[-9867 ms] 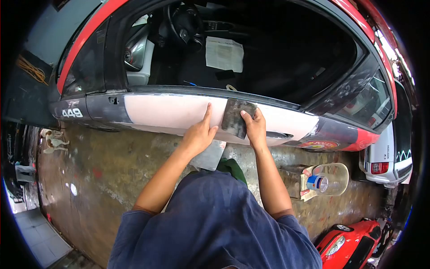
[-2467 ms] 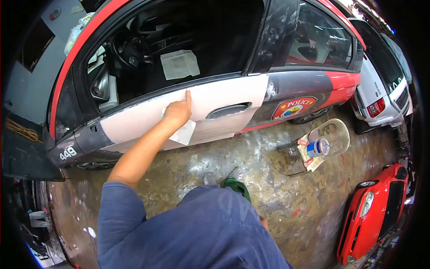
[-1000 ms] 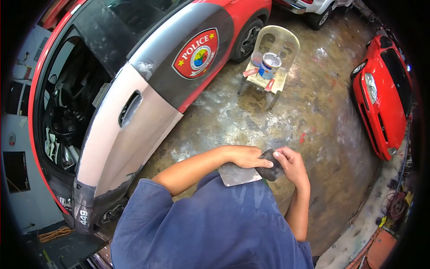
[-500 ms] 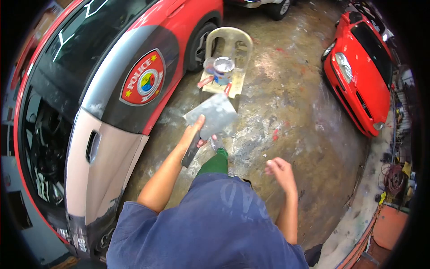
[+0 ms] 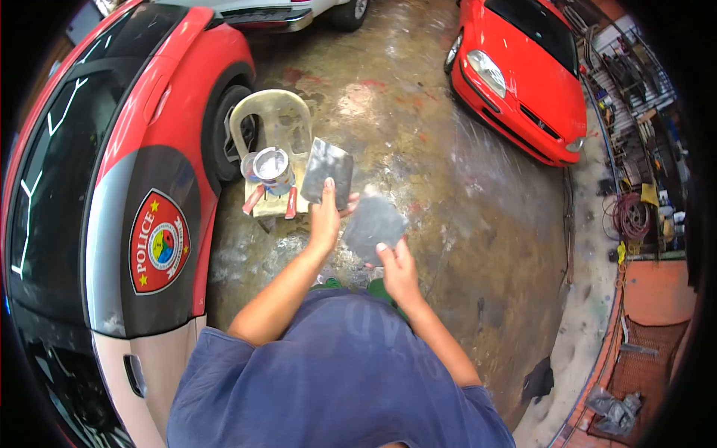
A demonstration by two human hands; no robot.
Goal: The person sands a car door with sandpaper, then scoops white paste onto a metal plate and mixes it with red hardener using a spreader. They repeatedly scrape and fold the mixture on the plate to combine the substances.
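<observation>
Our left hand [image 5: 325, 220] pinches the stiff, thin putty board [image 5: 327, 173] by its lower edge, while our right hand [image 5: 396, 265] grips the light, flexible spreader [image 5: 371, 224] just above its fingertips.

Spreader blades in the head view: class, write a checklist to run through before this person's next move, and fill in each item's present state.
1. Left hand grips the upper spreader: ok.
2. Right hand grips the lower spreader: ok.
3. Blades apart, not touching: cannot tell.
4. Open can upright on the plastic chair: ok.
5. Filler left in the can: cannot tell.
6. Floor between person and chair free of obstacles: ok.
</observation>
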